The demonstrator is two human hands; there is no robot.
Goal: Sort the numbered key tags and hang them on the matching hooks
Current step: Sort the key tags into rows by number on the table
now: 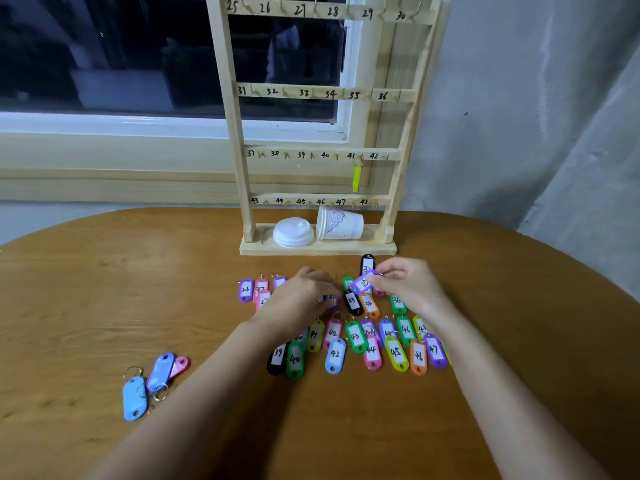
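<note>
Tag sorting at the round wooden table, both hands over the pile.

Far left, three loose tags lie number-side down, apart from the rest: two blue, one pink. Tag 26 starts the upper row, flat on the wood. Left hand is palm-down over that row, fingers curled onto the tags beneath; cannot tell if it pinches one. Numbered tags are spread in rows under both hands, 39 to 47 readable. Right hand pinches a purple tag between thumb and fingertips, tilted over the pile. Behind stands the wooden rack, hooks numbered 25 to 48. A yellow tag hangs at hook 41. A white lid and a tipped paper cup sit on its base.
</note>
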